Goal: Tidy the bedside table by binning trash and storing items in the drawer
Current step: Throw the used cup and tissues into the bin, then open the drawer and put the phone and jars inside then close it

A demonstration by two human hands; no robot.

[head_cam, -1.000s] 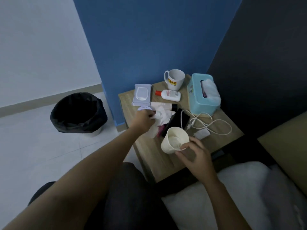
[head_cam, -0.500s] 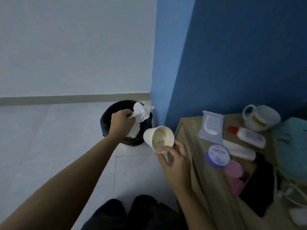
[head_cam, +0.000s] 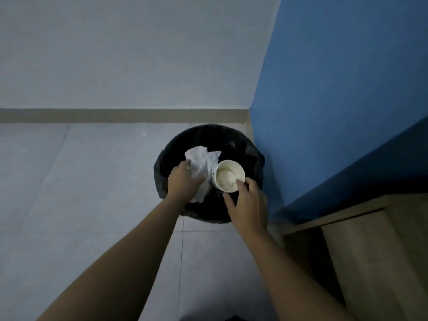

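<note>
Left hand (head_cam: 184, 183) is gripping crumpled white tissue (head_cam: 203, 164) over the black-lined bin (head_cam: 252, 156). Right hand (head_cam: 249, 205) is pinching a paper cup (head_cam: 228, 179) by its rim, tilted above the bin's opening; cup contents possibly more tissue, dim. Wooden bedside table (head_cam: 370, 239) is showing at far right.

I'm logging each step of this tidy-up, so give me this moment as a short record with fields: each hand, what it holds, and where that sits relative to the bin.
left hand: grips crumpled white tissue, over the bin's opening
right hand: holds paper cup, tilted, something pale inside
bin: black liner, on tiled floor by blue wall
released: neither item yet
</note>
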